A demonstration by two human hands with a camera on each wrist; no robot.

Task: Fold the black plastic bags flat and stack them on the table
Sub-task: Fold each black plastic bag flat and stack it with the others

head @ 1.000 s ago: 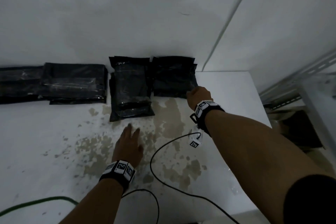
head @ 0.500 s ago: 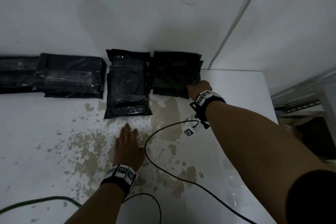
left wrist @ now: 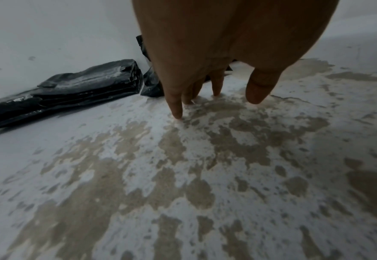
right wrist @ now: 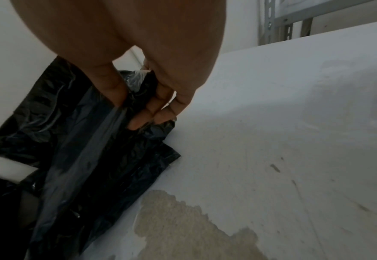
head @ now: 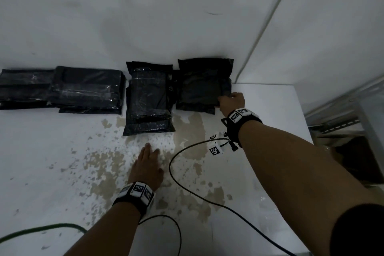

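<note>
Since a second ago, my right hand [head: 230,103] has reached farther and now grips the near right corner of the top black bag [head: 204,86] on the far-right stack, thumb above, fingers [right wrist: 151,112] curled beneath. That stack sits against the far wall [head: 145,16]. Left of it lie a middle stack [head: 148,100] and two more stacks [head: 87,89] farther left. My left hand [head: 147,167] rests flat and spread on the worn white bench [head: 41,162], fingers [left wrist: 174,103] straight, holding nothing, near a black cable [head: 176,178].
</note>
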